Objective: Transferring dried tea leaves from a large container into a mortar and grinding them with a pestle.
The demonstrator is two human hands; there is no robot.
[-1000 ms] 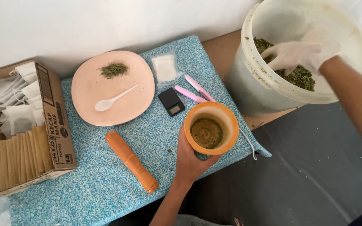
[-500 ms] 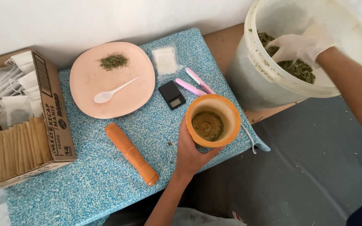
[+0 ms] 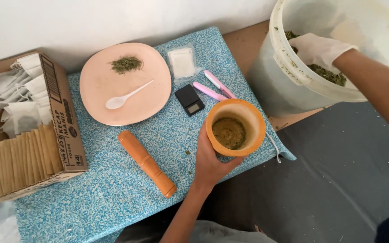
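Mortar [image 3: 235, 128], orange and cup-shaped, sat at about four o'clock on the blue speckled mat [image 3: 113, 198], near its edge, with the left hand [image 3: 212, 157] wrapped around its near side from below, fingers curled firmly on the wall. Inside lay a layer of brownish-green ground herb, covering the bottom and reaching only partway up, so some grinding looked done while the vessel had room for more. The right hand [image 3: 318, 47], in a thin white glove, was down inside the white bucket [image 3: 289, 76] at two o'clock, resting on the dried green leaves [image 3: 325, 74] there; its fingers bent over the leaves, but whether they had closed on a pinch could not be told. The pestle [image 3: 146, 163], an orange rod, lay untouched on the mat at nine o'clock from the mortar, well apart from both hands.

Around these, a pink plate [image 3: 127, 90] stood at eleven o'clock, carrying a small heap of green herb [image 3: 125, 64] and a white plastic spoon [image 3: 127, 95]. Just right of the plate lay a small clear bag [image 3: 182, 63], a small black pocket scale [image 3: 190, 100] and two pink pen-like tools [image 3: 214, 87], the last close beside the mortar's rim. A cardboard box [image 3: 64, 117] at nine o'clock held empty tea bags [image 3: 19, 103] and brown paper sleeves [image 3: 14, 157]. Nothing lay between bucket and mortar except the mat's corner and a strip of brown tabletop [image 3: 248, 38]; the bucket's tall wall was the only thing the gloved hand had to lift over.
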